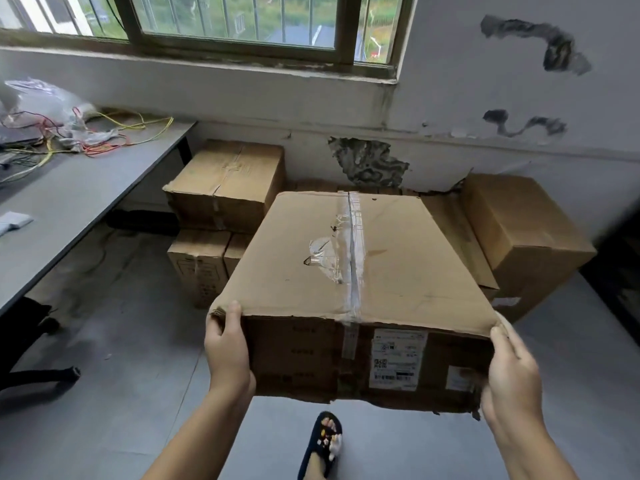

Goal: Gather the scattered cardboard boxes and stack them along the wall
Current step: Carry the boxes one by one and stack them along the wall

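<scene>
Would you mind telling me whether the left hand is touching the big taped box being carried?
Touching. The head view shows the left hand gripping the near left corner of the taped box, thumb lying on the top edge with no gap.

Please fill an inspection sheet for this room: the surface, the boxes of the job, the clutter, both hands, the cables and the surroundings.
Surface: grey floor, bare where visible.
Job's things: large taped box held in the air; stacked boxes and another box by the wall.
Clutter: plastic bag on the grey table.
Grippers: left hand and right hand grip the large box's near corners.
Cables: coloured wires tangled on the table.
Surroundings: barred window, peeling wall, a slippered foot.
</scene>
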A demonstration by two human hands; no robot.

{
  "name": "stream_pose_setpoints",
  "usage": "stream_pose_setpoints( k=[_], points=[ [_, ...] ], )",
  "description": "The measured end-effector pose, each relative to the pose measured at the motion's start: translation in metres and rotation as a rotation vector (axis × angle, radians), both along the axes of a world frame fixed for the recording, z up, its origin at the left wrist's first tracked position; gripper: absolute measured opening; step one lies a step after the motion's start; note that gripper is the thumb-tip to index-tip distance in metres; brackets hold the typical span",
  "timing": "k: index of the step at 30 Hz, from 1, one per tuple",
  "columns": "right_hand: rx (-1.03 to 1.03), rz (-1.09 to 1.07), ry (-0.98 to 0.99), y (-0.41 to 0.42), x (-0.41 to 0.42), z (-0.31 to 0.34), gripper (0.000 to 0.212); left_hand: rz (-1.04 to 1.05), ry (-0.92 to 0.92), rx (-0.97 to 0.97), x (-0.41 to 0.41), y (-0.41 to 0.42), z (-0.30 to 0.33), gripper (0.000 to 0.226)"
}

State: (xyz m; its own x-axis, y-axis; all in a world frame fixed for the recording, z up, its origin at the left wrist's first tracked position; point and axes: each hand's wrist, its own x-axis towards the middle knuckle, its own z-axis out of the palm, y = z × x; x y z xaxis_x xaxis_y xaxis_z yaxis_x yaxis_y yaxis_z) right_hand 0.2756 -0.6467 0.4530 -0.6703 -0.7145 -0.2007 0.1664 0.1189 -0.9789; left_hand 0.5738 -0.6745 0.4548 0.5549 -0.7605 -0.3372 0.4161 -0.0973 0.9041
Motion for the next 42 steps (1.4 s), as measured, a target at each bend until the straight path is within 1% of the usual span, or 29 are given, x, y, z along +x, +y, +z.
stream_pose_setpoints(
  k=[5, 9, 13, 18, 23, 25, 26, 29, 31, 34, 38, 39, 41, 42],
  points=[
    [0.023, 0.05, -0.014, -0.126, -0.002, -0.012, 0.03, 0.033, 0.005, 0.025, 0.003, -0.112, -0.008, 0.023],
    [0.037, 0.067, -0.016, -0.208, 0.004, -0.012, 0.028, 0.042, 0.024, 0.054, 0.014, -0.191, -0.01, 0.026],
    [0.056, 0.047, -0.008, -0.287, 0.01, -0.019, 0.036, 0.036, 0.01, 0.058, 0.021, -0.272, -0.016, 0.029],
    [0.091, 0.004, -0.029, -0.394, 0.027, -0.034, 0.034, 0.019, 0.001, 0.107, 0.034, -0.383, -0.034, 0.032],
    [0.155, -0.018, -0.06, -0.496, 0.037, -0.054, 0.035, -0.01, -0.058, 0.146, 0.045, -0.493, -0.051, 0.014],
    [0.187, -0.024, -0.076, -0.525, 0.035, -0.067, 0.036, -0.037, -0.078, 0.169, 0.045, -0.527, -0.063, 0.011],
    [0.205, -0.025, -0.081, -0.537, 0.033, -0.074, 0.036, -0.058, -0.088, 0.19, 0.045, -0.541, -0.071, 0.012],
    [0.261, -0.003, -0.108, -0.565, 0.03, -0.099, 0.037, -0.109, -0.124, 0.247, 0.041, -0.574, -0.095, 0.038],
    [0.306, 0.018, -0.106, -0.576, 0.029, -0.119, 0.037, -0.106, -0.158, 0.296, 0.038, -0.588, -0.111, 0.044],
    [0.39, 0.071, -0.101, -0.582, 0.025, -0.151, 0.038, -0.084, -0.158, 0.395, 0.037, -0.593, -0.137, 0.04],
    [0.531, 0.193, -0.054, -0.595, 0.021, -0.185, 0.039, -0.071, 0.013, 0.538, 0.043, -0.597, -0.172, 0.044],
    [0.55, 0.22, -0.032, -0.603, 0.022, -0.191, 0.04, -0.065, 0.067, 0.571, 0.044, -0.602, -0.177, 0.04],
    [0.576, 0.279, 0.008, -0.62, 0.026, -0.199, 0.043, -0.043, 0.137, 0.598, 0.045, -0.615, -0.186, 0.023],
    [0.572, 0.309, 0.025, -0.629, 0.027, -0.202, 0.045, -0.037, 0.15, 0.595, 0.044, -0.623, -0.189, 0.023]
  ],
)
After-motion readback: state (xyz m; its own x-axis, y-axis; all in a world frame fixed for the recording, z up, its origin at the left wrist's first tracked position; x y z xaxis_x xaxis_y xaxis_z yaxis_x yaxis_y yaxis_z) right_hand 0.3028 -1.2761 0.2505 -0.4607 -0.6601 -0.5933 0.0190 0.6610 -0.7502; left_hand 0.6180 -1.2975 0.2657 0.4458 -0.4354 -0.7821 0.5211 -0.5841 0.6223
